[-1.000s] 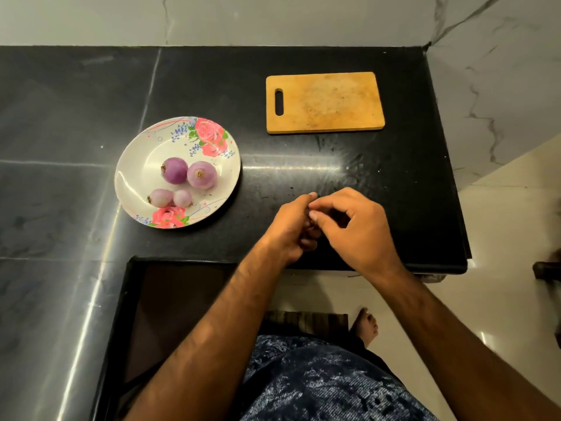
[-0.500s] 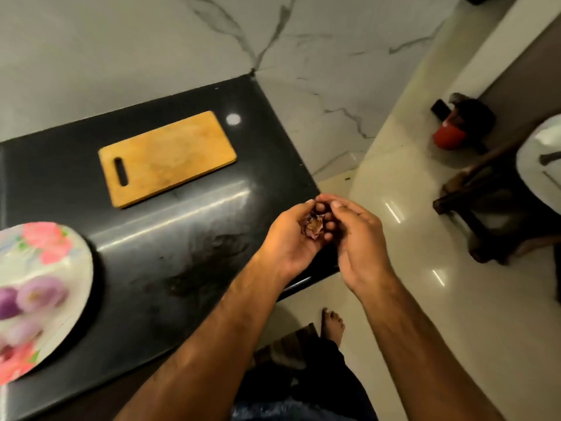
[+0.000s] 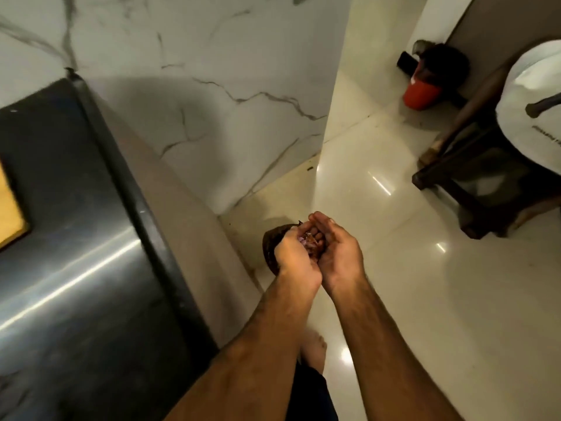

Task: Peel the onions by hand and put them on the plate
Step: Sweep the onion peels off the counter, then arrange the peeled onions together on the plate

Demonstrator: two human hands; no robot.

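Observation:
My left hand and my right hand are cupped side by side over the floor, to the right of the counter. Between them they hold a small heap of brown and purple onion skins. Just beneath and left of the hands a dark round bin stands on the floor, mostly hidden by my left hand. The plate and the peeled onions are out of view.
The black counter fills the left side, with a corner of the wooden cutting board at the frame's edge. A marble wall panel rises behind. A dark wooden stand, a white round object and a red container are at right.
The view has swung right, away from the plate and counter. Both hands moved off the counter edge and lower, holding the onion skins over the dark bin on the floor.

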